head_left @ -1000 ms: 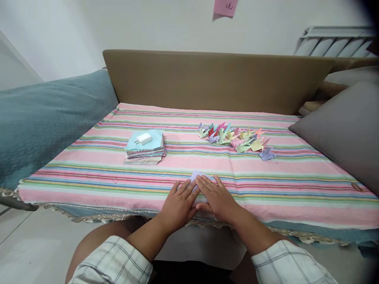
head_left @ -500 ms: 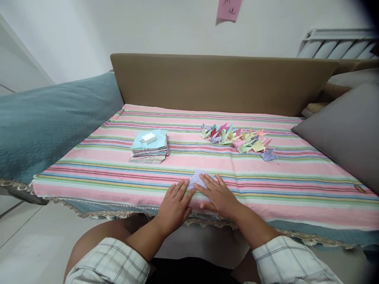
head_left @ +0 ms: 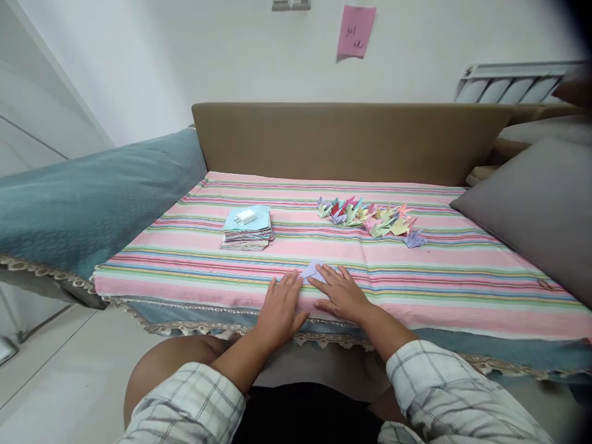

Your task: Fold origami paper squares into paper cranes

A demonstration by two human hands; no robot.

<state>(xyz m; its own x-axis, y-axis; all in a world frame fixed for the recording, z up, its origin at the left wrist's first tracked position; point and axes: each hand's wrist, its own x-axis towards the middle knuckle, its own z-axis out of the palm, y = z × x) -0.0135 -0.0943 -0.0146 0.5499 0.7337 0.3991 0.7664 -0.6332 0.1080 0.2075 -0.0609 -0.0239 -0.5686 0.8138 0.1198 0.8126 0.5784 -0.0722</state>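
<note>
A small folded sheet of lilac paper (head_left: 311, 269) lies flat on the striped cloth (head_left: 176, 290) near the sofa's front edge. My right hand (head_left: 341, 293) rests on it from the right, fingers stretched out and covering much of the sheet. At the paper's left corner are the fingertips of my left hand (head_left: 281, 308), which lies flat with its fingers extended and thumb apart. Behind the hands stand several folded paper cranes (head_left: 370, 219) in many colours, grouped together. One lilac crane (head_left: 415, 239) sits at the group's right end.
To the left is a stack of square paper (head_left: 247, 237) with a white charger plug (head_left: 246, 216) on top. A grey cushion (head_left: 531, 209) leans at the right, and a blue-covered armrest (head_left: 106, 185) bounds the left. A pink note (head_left: 356, 31) hangs on the wall.
My left hand's fingers have drawn back from the paper's middle to its left corner. My right hand stays on the sheet. The camera view has tilted up slightly.
</note>
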